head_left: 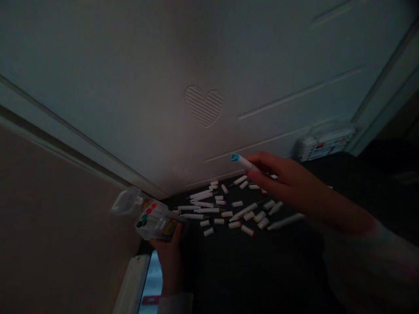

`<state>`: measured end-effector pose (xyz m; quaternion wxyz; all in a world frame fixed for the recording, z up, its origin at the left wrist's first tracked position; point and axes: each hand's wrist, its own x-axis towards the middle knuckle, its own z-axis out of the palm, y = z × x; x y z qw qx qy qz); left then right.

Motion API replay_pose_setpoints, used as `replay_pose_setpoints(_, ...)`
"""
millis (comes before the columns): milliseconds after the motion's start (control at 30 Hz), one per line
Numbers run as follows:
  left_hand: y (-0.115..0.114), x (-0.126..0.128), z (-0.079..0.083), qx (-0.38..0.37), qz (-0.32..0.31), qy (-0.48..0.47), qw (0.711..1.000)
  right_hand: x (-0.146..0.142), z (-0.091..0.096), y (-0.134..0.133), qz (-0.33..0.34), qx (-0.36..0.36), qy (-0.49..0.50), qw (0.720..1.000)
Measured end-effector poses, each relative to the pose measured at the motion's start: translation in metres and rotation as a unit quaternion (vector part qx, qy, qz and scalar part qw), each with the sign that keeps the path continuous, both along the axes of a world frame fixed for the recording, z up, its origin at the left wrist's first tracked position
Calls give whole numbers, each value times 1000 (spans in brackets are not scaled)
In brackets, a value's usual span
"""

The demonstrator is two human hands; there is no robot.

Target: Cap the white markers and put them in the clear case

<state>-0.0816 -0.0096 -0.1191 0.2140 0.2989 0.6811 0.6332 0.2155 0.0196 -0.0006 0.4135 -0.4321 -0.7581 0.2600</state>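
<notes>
Markers [208,210] and loose caps [237,203] lie strewn across the dark surface [229,274]. Above them, the right hand [279,174] holds one blue-ended marker [245,163] in a close pinch; the left hand [166,248] is wrapped around a clear plastic case [161,223], coloured ends [149,211] showing.

Clear plastic case [161,223], smooth plastic marker [245,163]
</notes>
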Motion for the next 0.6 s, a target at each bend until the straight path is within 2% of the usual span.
replay_pose_setpoints(133,-5,4,10,-9,8,20,1000,0,-2,2,-16,-2,33,999)
replay_pose_setpoints(267,-4,-1,5,-3,32,26,999,-2,-4,2,4,-48,118,992)
replay_pose_setpoints(467,-7,-5,1,24,39,38,998,-3,1,1,21,-184,294,938)
replay_pose_setpoints(600,-11,-5,1,31,47,41,998,-3,4,2,26,-222,362,905)
